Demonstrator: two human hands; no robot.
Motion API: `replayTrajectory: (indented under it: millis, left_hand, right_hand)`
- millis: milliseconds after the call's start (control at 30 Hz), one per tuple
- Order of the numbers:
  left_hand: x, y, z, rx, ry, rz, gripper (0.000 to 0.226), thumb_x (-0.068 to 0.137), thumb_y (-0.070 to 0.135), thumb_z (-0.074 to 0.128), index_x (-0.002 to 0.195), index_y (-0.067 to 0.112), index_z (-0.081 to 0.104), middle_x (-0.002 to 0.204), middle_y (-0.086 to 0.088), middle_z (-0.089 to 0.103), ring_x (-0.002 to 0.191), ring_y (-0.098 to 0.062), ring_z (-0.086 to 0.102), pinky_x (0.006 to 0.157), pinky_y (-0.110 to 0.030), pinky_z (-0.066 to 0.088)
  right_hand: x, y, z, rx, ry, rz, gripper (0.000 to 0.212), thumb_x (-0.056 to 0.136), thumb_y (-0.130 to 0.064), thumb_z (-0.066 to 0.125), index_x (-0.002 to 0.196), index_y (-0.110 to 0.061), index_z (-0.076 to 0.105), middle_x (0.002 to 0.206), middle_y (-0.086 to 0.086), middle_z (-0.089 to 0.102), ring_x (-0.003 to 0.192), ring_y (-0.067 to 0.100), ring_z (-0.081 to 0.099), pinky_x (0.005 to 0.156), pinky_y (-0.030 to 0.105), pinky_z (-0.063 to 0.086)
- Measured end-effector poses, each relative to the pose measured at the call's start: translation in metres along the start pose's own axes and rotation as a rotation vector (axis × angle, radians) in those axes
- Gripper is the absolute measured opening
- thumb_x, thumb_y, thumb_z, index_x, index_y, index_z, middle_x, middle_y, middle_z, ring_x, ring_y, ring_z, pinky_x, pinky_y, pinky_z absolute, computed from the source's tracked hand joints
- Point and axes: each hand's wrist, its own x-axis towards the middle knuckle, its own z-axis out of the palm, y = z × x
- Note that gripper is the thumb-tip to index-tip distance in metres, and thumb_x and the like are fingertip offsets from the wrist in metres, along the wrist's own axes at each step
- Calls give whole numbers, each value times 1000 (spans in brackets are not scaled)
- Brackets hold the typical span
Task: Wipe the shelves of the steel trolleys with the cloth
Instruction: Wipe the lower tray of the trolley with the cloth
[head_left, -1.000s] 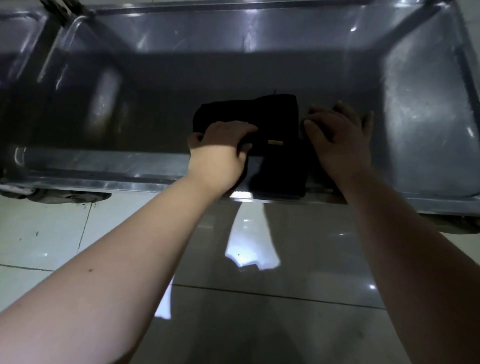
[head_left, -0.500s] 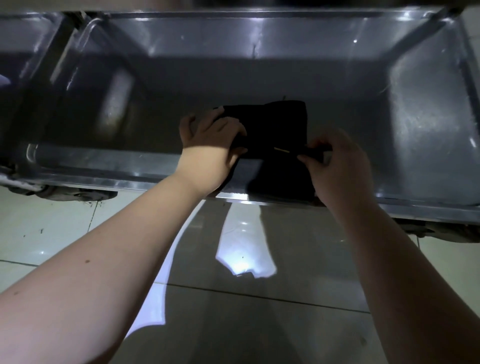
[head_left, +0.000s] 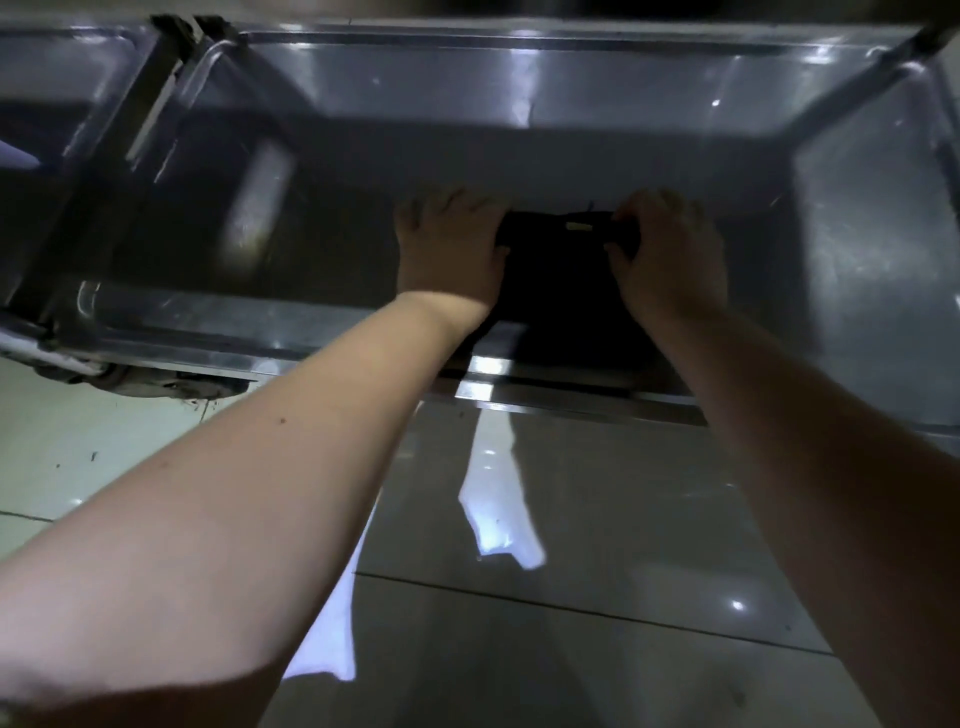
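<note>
- Floor (head_left: 597, 519) of glossy tiles fills the lower half of the view, with bright reflections between the two forearms.
- The steel trolley's low shelf (head_left: 571, 114) runs across the upper half. It is a shallow tray with raised walls, dim in the middle and streaked with glare at the right.
- A neighbouring trolley (head_left: 62, 104) stands just beside it on the left, and a grimy caster (head_left: 135, 382) shows under the near corner.
- The black cloth (head_left: 561, 280) lies on the shelf floor at the middle. It stretches from between the hands back toward the near rim.
- The right hand (head_left: 670, 254) holds the cloth's far right corner, fingers curled over it and thumb underneath.
- The left hand (head_left: 447, 254) sits at the cloth's far left corner. Its fingers reach forward, a little spread and blurred; whether the thumb nips the fabric I cannot tell.
- A small pale tag (head_left: 579, 226) shows on the cloth's far edge, between the hands.
- The step looks like spreading or refolding the cloth in the middle of wiping this bottom shelf. The corners and the right part appear not yet covered.
- The next move probably calls for flattening the cloth under the palms. Then it needs long strokes toward a side wall, with pressure kept even so the fabric does not bunch.
</note>
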Motion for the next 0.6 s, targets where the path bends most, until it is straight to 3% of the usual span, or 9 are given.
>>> replayTrajectory:
  millis: [100,233,333,467,600]
  left_hand:
    - [-8,16,13,-80,-3,52,53,95,40,46,146,26,40,153,-1,37,145,-23,23,118,-45,11]
    - [-22,32,31,-70,-199,14,69,95,65,26,155,38,8,165,0,-2,150,-29,-7,114,-62,-10]
    - [-47,28,35,-24,-163,49,72,87,77,17,152,48,5,165,-4,-1,150,-34,-5,113,-66,-6]
    - [-68,24,38,-25,-155,47,70,80,83,11,145,61,2,164,-8,3,149,-38,-4,110,-68,-6]
    - [-45,32,35,-34,-199,-19,70,78,81,2,145,61,1,164,-5,-7,149,-35,-12,109,-70,-11]
  right_hand:
    - [-9,-8,7,-54,83,-54,48,88,-28,58,134,-20,49,145,9,41,132,37,34,103,48,33]
    - [-17,-6,19,28,-66,30,52,102,-34,39,152,-26,29,161,2,21,147,31,15,119,48,13]
    - [-22,22,15,1,-86,104,50,104,-36,30,154,-32,22,163,-5,16,150,27,8,120,49,3]
    - [-27,37,23,-158,-120,8,50,105,-39,25,154,-32,21,162,-7,19,150,33,6,120,47,-3]
    - [-23,38,22,-8,-87,55,49,103,-43,32,151,-33,30,159,-8,27,150,28,8,120,47,-4]
